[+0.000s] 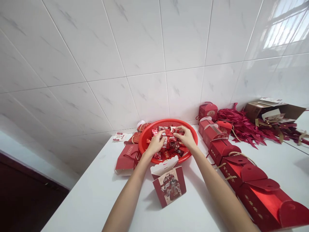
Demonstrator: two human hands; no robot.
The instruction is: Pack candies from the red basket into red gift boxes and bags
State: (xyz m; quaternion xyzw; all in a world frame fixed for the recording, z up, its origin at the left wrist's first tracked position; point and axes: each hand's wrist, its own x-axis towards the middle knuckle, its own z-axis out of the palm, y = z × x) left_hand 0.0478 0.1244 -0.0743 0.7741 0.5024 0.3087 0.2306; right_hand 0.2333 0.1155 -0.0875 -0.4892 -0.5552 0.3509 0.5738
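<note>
A red plastic basket [143, 137] holds a pile of small wrapped candies [166, 154], mostly in red wrappers with some white ones. Both of my hands reach into it from the front. On the left side of the pile, my left hand [156, 142] has its fingers closed on a wrapped candy. Across from it, my right hand [186, 138] pinches another wrapped candy between thumb and fingertips. The fingertips partly cover both pieces. Between my forearms stands a dark red paper gift box [170, 187] with a printed couple on its front and its white-lined top flaps raised.
A row of red gift boxes [243, 174] runs along the right. Behind it lie dark red ribbons [238, 124] and an open cardboard box [252, 111]. Left of the basket are another red box [126, 159] and printed cards [120, 137]. A tiled wall [147, 96] backs the white table [96, 187].
</note>
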